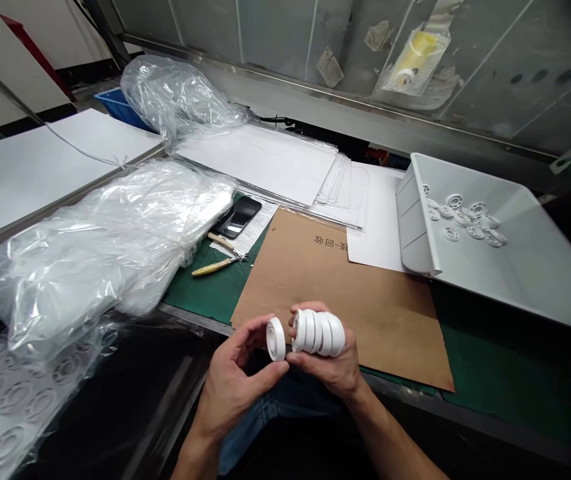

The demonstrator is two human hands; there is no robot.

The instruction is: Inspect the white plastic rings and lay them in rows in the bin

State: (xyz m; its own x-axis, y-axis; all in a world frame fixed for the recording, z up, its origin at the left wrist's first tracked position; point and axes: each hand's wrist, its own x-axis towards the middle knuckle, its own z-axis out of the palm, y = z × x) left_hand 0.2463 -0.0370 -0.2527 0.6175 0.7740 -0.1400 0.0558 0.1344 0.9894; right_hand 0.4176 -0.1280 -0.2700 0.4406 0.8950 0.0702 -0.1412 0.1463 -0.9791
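My right hand (333, 367) is closed around a row of several white rings (318, 332) held side by side on edge, just in front of the bench's near edge. My left hand (235, 377) pinches a single white ring (276, 339) between thumb and fingers, right beside the left end of that row, a small gap apart. Both hands hover over my lap, above the brown cardboard sheet (365, 293) lying on the green mat.
A white sloped tray (490, 267) at the right holds several loose white rings (465, 220). Clear plastic bags (105, 247) pile up at the left, with packed rings (10, 400) below. Snips (220, 257), a phone (239, 217) and stacked white sheets (275, 160) lie behind the cardboard.
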